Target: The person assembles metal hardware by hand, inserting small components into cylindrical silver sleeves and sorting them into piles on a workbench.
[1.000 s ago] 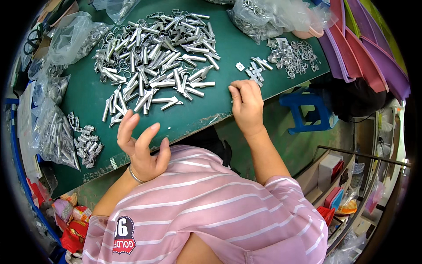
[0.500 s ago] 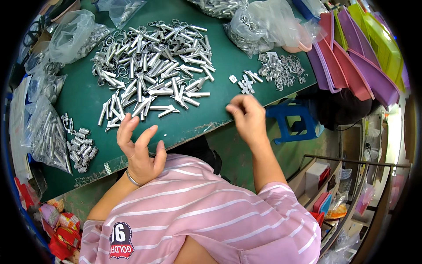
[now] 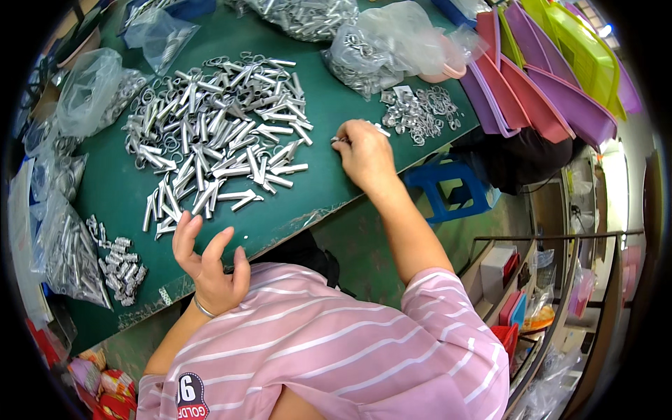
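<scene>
My right hand point(image 3: 365, 155) rests on the green mat point(image 3: 329, 105), fingers curled over a few small silver metal parts point(image 3: 340, 140) at its tips. Just right of it lies a scatter of small silver clips point(image 3: 420, 112). My left hand point(image 3: 208, 266) hovers at the mat's near edge, palm up, fingers spread, holding nothing. A big heap of silver metal tubes and clips point(image 3: 217, 133) covers the mat between the two hands and further back.
Clear bags of metal parts point(image 3: 381, 42) lie at the back, more bags point(image 3: 66, 245) along the left edge. A small cluster of short silver pieces point(image 3: 119, 266) sits near left. Purple and green trays point(image 3: 539, 84) are stacked right. A blue stool point(image 3: 448, 185) stands below the table.
My right hand stayed at the small parts, fingers pinching closer on them. The view shifted down and left. My left hand kept its raised, spread pose.
</scene>
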A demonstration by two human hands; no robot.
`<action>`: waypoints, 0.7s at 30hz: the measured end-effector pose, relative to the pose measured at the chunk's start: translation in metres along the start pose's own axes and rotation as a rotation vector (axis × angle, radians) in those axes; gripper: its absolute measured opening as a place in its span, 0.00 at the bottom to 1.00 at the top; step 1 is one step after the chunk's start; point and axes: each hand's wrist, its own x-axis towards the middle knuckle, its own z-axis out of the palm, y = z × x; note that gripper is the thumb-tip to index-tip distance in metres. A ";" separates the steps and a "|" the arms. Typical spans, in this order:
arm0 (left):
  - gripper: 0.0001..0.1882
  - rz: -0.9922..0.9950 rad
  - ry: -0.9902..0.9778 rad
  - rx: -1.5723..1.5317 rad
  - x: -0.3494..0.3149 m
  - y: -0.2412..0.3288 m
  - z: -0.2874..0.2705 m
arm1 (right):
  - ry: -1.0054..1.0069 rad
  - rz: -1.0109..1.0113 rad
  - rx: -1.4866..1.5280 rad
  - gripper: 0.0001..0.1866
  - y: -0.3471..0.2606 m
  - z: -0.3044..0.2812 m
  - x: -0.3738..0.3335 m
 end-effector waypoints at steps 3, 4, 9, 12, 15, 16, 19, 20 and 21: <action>0.24 -0.004 -0.029 0.003 0.000 0.000 -0.002 | 0.089 0.034 0.193 0.09 0.004 0.000 -0.012; 0.23 -0.016 -0.001 -0.018 -0.001 0.000 0.000 | 0.128 0.148 0.269 0.09 0.009 -0.005 -0.013; 0.23 0.016 -0.009 -0.016 0.000 0.001 0.000 | 0.188 0.497 0.222 0.10 0.086 -0.045 -0.029; 0.21 0.049 0.019 -0.076 -0.005 -0.005 0.002 | 0.121 0.537 0.162 0.09 0.092 -0.052 -0.035; 0.19 0.084 0.041 -0.159 -0.004 -0.005 -0.002 | 0.164 0.399 0.109 0.08 0.095 -0.046 -0.039; 0.18 0.100 0.052 -0.188 0.001 -0.004 -0.001 | 0.183 0.353 0.072 0.08 0.098 -0.046 -0.038; 0.17 0.075 -0.047 -0.456 0.030 0.011 -0.013 | 0.265 0.315 0.039 0.07 0.096 -0.040 -0.038; 0.16 0.100 -0.097 -0.541 0.048 0.021 -0.018 | 0.291 0.317 0.061 0.07 0.099 -0.039 -0.040; 0.15 0.114 -0.125 -0.699 0.061 0.027 -0.022 | 0.308 0.294 0.078 0.06 0.096 -0.037 -0.034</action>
